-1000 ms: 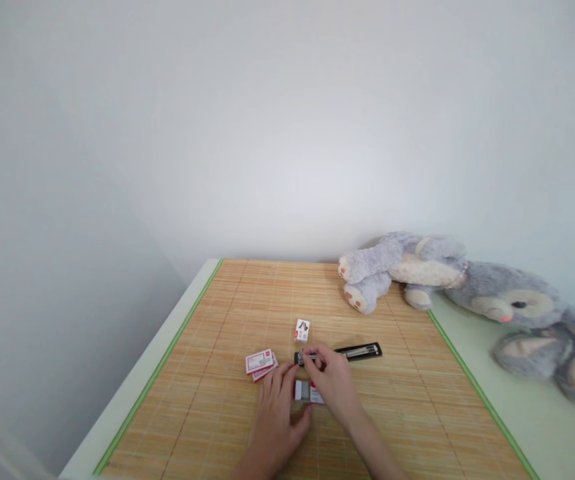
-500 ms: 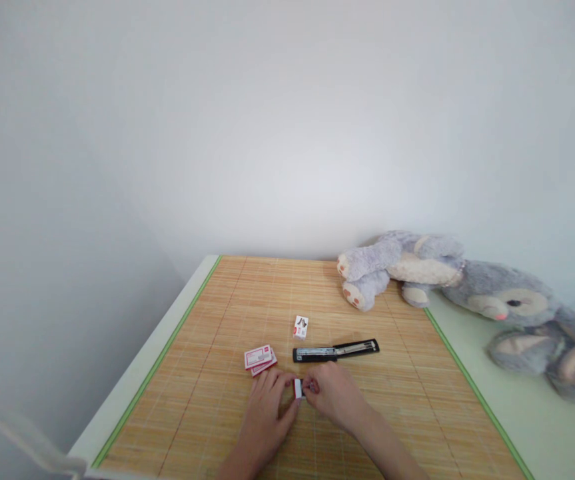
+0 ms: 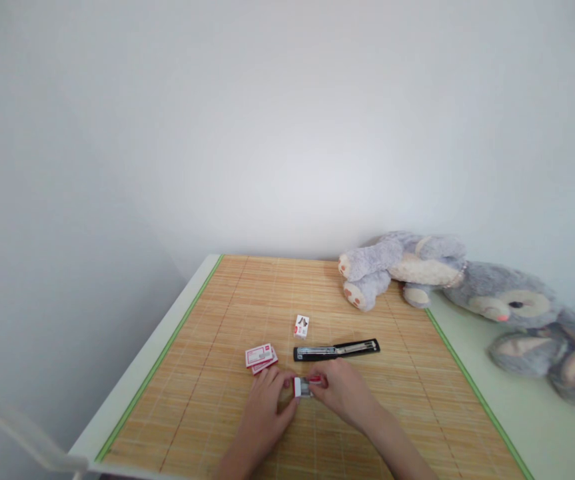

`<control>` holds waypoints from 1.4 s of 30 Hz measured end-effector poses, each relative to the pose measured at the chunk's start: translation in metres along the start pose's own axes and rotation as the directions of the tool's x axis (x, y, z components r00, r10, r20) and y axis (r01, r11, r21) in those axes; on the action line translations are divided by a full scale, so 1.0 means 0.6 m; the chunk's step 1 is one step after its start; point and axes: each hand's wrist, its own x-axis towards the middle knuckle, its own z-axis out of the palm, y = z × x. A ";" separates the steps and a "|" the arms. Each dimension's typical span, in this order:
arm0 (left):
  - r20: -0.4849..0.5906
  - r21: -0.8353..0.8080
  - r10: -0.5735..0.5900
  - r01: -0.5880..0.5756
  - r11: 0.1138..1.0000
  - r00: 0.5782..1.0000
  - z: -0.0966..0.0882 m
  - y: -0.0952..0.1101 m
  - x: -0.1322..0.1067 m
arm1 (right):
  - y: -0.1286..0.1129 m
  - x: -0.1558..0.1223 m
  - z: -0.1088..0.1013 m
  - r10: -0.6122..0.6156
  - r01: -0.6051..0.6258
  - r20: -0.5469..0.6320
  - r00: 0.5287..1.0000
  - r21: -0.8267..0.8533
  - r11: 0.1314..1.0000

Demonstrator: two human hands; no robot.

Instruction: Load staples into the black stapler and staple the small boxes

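Staple box [image 3: 303,387] pinched between left hand [image 3: 266,415] and right hand [image 3: 346,397] on bamboo mat [image 3: 417,413]

wall [image 3: 287,120]: plain white, evenly lit | table [image 3: 472,373]: pale green top | bamboo mat [image 3: 247,293]: green-edged | plush rabbit [image 3: 467,287]: grey, lying at right

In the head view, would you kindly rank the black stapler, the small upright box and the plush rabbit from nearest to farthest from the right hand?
1. Black stapler, just beyond the right hand.
2. Small upright box, farther back.
3. Plush rabbit, far right.
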 end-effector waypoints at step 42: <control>0.122 0.295 -0.155 0.113 0.949 0.980 0.023 0.081 0.047 | 0.131 0.010 -0.059 -0.148 0.329 -0.377 0.914 0.479 0.814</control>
